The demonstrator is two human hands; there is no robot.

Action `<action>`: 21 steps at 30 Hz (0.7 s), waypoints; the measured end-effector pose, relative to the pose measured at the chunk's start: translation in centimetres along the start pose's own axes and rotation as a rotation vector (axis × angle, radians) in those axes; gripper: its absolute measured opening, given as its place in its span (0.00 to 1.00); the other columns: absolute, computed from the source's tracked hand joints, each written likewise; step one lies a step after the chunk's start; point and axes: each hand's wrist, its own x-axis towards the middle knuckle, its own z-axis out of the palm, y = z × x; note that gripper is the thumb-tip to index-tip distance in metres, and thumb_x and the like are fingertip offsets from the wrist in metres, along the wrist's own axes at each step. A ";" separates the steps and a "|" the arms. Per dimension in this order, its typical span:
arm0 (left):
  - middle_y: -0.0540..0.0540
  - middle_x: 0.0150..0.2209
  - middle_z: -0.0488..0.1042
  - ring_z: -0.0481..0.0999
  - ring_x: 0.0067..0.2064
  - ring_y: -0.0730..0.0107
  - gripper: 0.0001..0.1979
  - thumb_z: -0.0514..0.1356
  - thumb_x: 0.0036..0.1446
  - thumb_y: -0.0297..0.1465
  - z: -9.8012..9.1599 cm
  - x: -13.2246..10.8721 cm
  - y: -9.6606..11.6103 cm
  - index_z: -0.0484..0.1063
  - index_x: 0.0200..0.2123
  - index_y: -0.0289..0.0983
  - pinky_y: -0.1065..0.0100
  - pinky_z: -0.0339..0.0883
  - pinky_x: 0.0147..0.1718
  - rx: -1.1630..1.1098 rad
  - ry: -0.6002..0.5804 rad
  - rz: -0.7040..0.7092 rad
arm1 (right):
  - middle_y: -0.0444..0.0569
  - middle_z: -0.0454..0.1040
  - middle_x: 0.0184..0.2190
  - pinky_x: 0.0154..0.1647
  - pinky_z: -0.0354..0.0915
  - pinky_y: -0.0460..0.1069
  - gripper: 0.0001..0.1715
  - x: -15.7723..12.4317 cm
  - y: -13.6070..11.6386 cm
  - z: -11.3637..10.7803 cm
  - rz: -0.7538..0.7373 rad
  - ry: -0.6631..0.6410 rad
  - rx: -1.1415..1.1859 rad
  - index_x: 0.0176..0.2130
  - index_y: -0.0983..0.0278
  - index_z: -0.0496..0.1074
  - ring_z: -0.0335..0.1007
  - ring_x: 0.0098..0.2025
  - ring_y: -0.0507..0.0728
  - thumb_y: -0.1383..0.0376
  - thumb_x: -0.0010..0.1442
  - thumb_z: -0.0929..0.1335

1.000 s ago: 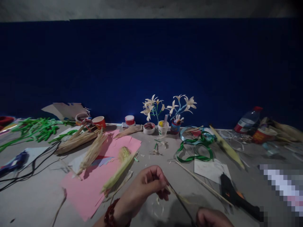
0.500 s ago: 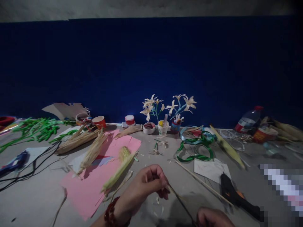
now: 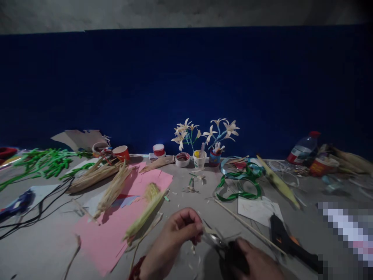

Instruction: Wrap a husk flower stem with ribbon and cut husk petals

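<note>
Low in the middle, my left hand is closed in a pinch, thumb against fingers. A thin pale strip shows at its fingertips, though most of the strip is hidden or blurred. My right hand grips a pair of scissors with dark handles, and the metal blades reach up to the left fingertips. Motion smears the blades, so I cannot tell whether they touch the strip. Small pale scraps lie on the table beneath my hands.
Pink paper with corn husks lies left. Green ribbon, a thin stick and a black glue gun are right. Husk flowers stand behind, near a white cup and a bottle.
Scissors have come into view in my right hand, which has moved up and left toward my left hand. The long thin strand between the hands no longer shows clearly. My left hand has shifted slightly.
</note>
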 end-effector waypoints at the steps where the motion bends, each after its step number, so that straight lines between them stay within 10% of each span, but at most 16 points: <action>1: 0.52 0.21 0.70 0.65 0.24 0.75 0.08 0.67 0.48 0.30 0.2 -0.1 -0.4 0.72 0.25 0.34 0.72 0.57 0.27 -0.022 0.015 -0.003 | 0.53 0.81 0.39 0.35 0.67 0.51 0.16 0.3 -0.3 0.1 0.016 0.013 -0.037 0.42 0.60 0.72 0.79 0.38 0.65 0.69 0.51 0.67; 7: 0.54 0.19 0.68 0.63 0.23 0.78 0.12 0.70 0.47 0.33 1.4 -0.4 -1.6 0.71 0.25 0.34 0.73 0.53 0.25 -0.183 0.056 -0.039 | 0.51 0.76 0.43 0.37 0.61 0.51 0.15 1.6 -2.4 -0.5 -0.018 0.030 -0.001 0.40 0.59 0.73 0.75 0.39 0.63 0.72 0.53 0.65; 14: 0.54 0.19 0.68 0.63 0.22 0.79 0.14 0.72 0.44 0.34 2.0 -0.4 -2.4 0.70 0.25 0.34 0.74 0.52 0.24 -0.297 0.060 -0.041 | 0.39 0.67 0.24 0.28 0.55 0.46 0.08 2.6 -2.8 -2.7 -0.015 -0.079 0.261 0.29 0.60 0.66 0.63 0.28 0.54 0.65 0.47 0.71; 21: 0.53 0.22 0.69 0.64 0.25 0.76 0.16 0.73 0.42 0.38 2.4 -0.6 -3.0 0.72 0.24 0.35 0.73 0.56 0.26 -0.148 0.080 0.049 | 0.39 0.62 0.24 0.24 0.55 0.44 0.16 1.3 -6.6 -4.2 -0.048 -0.121 0.993 0.33 0.62 0.67 0.57 0.25 0.50 0.52 0.57 0.68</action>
